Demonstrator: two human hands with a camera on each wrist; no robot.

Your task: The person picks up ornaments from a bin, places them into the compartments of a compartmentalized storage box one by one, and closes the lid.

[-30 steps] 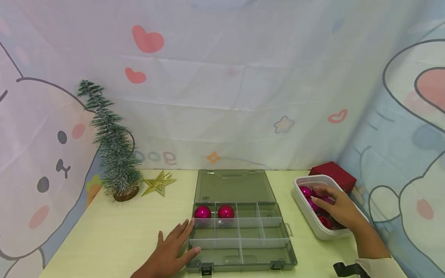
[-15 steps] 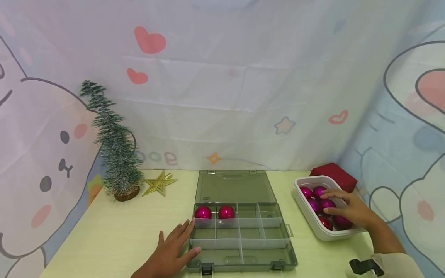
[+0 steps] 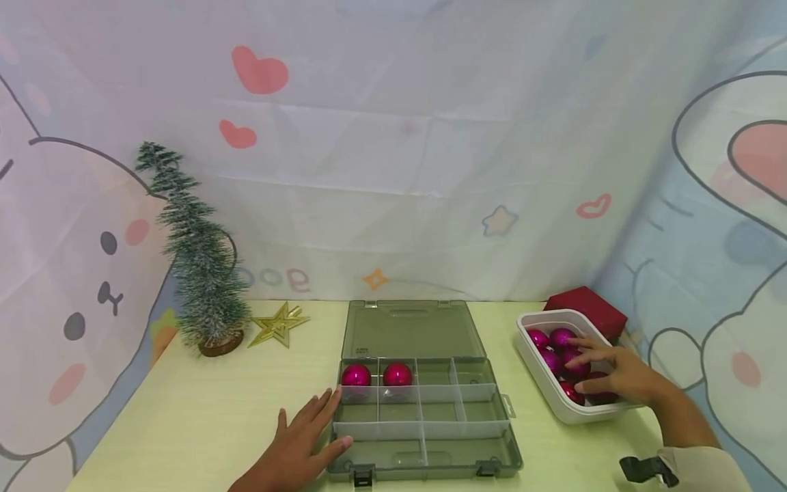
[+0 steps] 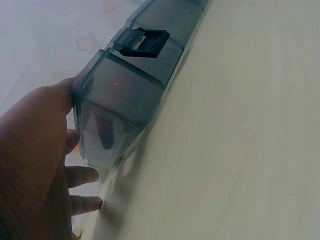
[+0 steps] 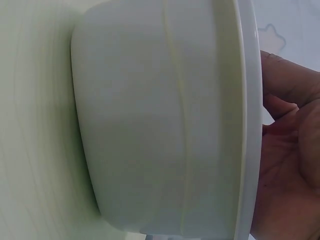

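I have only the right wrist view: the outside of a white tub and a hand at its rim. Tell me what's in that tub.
Observer: Shiny balls, pink and purple ones among them, lie in the tub.
Operator: Locate the left hand.
Observer: It is at the left edge of an open, divided case, fingers spread.
Operator: Report what that case holds.
Observer: Two pink balls, in the two leftmost compartments of its back row.

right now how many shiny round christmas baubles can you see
8 visible: 2 shiny magenta baubles in the two leftmost back compartments of the translucent grey plastic box, 6 other shiny baubles in the white plastic tub; the right hand may hide more.
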